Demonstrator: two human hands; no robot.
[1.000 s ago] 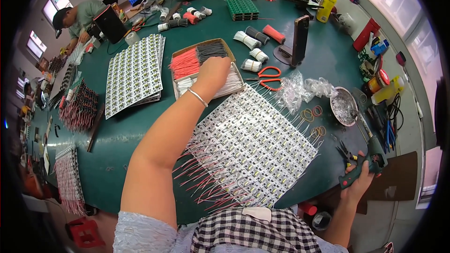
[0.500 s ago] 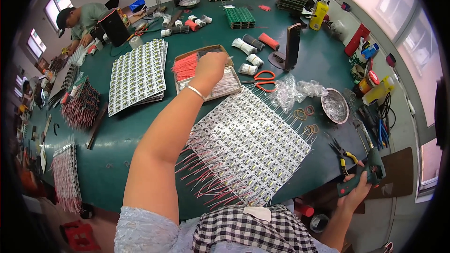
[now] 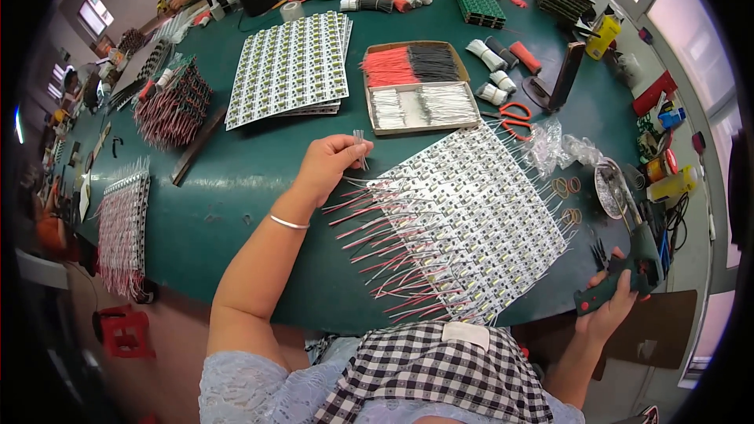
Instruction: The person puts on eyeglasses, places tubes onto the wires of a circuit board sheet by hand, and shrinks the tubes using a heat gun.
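Head view — left hand (image 3: 331, 163) now out of box (image 3: 424, 129), pinching pale wires (image 3: 359, 135).

Left grip (image 3: 328, 163) pinches wires (image 3: 359, 136) — right grip (image 3: 609, 308), green tool (image 3: 646, 253).

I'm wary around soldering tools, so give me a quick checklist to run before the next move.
1. Left hand has a secure pinch: ok, a small bunch of pale wires sits between thumb and fingers.
2. Right hand grips the green soldering gun by its handle: ok.
3. Soldering gun is hot: cannot tell.
4. LED circuit-board panel rests on the table: ok.
5. Red and white wires on the panel's left side lie neatly: not ok, they splay and cross.
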